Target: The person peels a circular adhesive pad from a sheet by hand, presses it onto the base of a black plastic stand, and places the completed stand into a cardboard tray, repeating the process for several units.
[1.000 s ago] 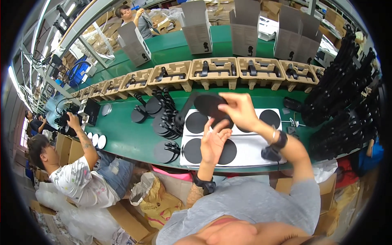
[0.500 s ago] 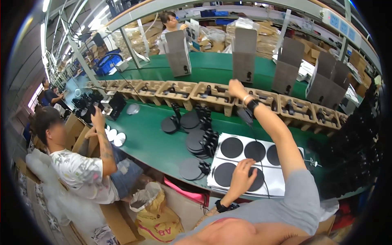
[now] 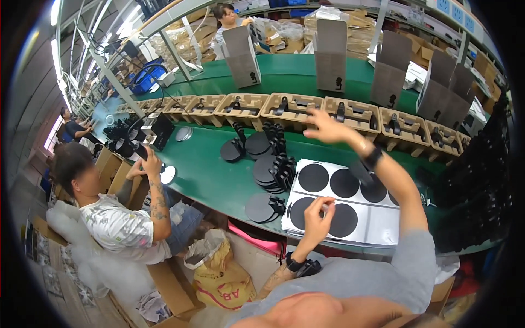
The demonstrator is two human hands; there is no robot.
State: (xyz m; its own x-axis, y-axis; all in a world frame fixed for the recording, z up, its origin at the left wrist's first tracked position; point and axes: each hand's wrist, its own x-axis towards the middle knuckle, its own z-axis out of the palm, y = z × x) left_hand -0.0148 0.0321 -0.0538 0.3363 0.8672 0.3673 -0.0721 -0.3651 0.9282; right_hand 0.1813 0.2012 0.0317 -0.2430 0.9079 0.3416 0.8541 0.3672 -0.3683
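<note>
My right hand (image 3: 328, 129) spreads empty by a tray (image 3: 281, 118); my left hand (image 3: 317, 223) curls, hold unclear, over the sheet (image 3: 377, 225) along the desk's (image 3: 216, 177) near edge: likely floppy, best lifted by corners.

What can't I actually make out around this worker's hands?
From the head view:
- Left hand: its curled fingers hide whether anything small is between them.
- White sheet: the right forearm covers its upper right part.
- Moulded tray: the right hand hides part of its front.
- Stacked black parts: too dark to tell apart.
</note>
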